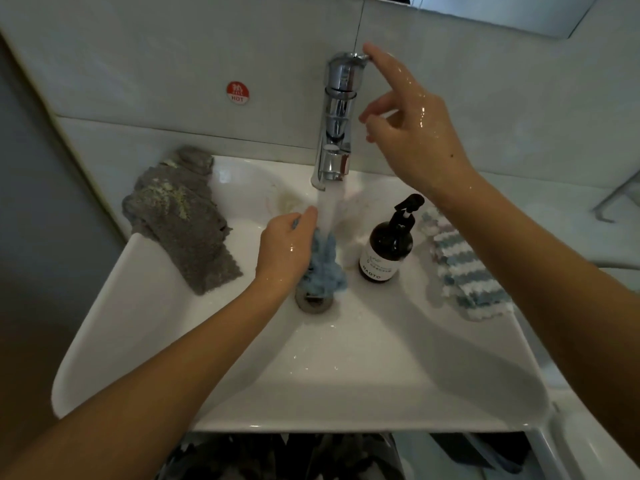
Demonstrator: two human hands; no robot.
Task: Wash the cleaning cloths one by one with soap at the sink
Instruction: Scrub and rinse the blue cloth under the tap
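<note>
My left hand (pixel 284 247) grips a bunched blue cloth (pixel 323 268) under the running stream of water, just above the drain (pixel 313 301) of the white sink (pixel 346 375). My right hand (pixel 412 133) is wet and raised by the chrome tap (pixel 337 119), its index fingertip touching the tap's top lever; the other fingers are loosely bent and hold nothing. A dark soap pump bottle (pixel 386 247) stands in the basin right of the stream.
A grey cloth (pixel 183 220) lies over the sink's left rim. A blue-and-white striped cloth (pixel 464 268) lies on the right rim. A red HOT sticker (pixel 238 92) is on the tiled wall. Dark items show below the sink's front edge.
</note>
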